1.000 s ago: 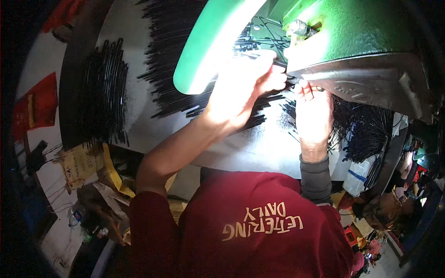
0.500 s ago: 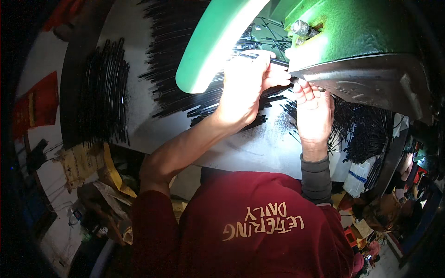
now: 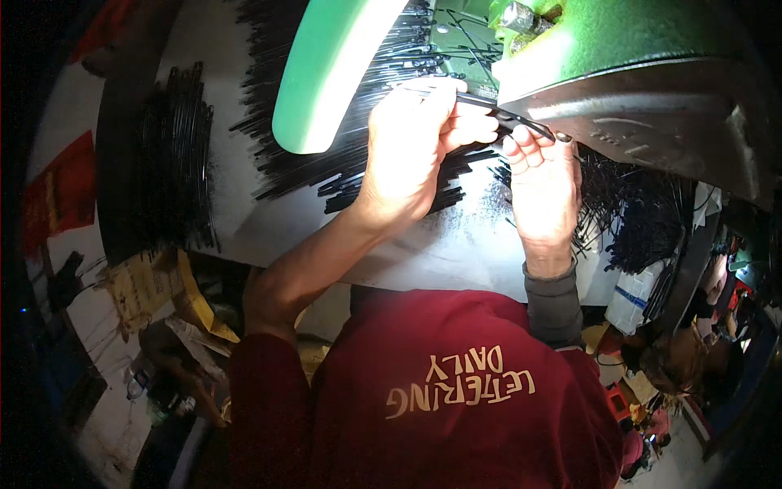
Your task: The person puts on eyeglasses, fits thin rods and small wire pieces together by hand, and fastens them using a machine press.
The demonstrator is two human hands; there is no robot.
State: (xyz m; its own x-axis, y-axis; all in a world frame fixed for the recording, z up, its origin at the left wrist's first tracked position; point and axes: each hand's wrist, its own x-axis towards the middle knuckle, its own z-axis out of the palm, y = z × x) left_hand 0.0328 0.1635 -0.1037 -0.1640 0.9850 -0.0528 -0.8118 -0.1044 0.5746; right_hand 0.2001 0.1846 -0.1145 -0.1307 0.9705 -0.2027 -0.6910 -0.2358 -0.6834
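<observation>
A thin black rod runs slantwise between my hands, just left of the machine's dark metal lower part. My left hand is closed on the rod's left stretch, thumb and fingers pinching it. At the rod's right end, my right hand has its palm turned up, with thumb and fingertips pinching that end. Beneath and beyond my left hand lies a wide heap of similar black rods on the pale tabletop.
A green machine body with a bolt fills the upper right. A green curved bar, brightly lit, hangs at upper centre. More black rods lie at left, and another bundle at right. Cardboard sits below left.
The whole view has shifted slightly, moving the machine and table up and left. More of the rod now shows between my hands, and its right end is at my right fingertips.
</observation>
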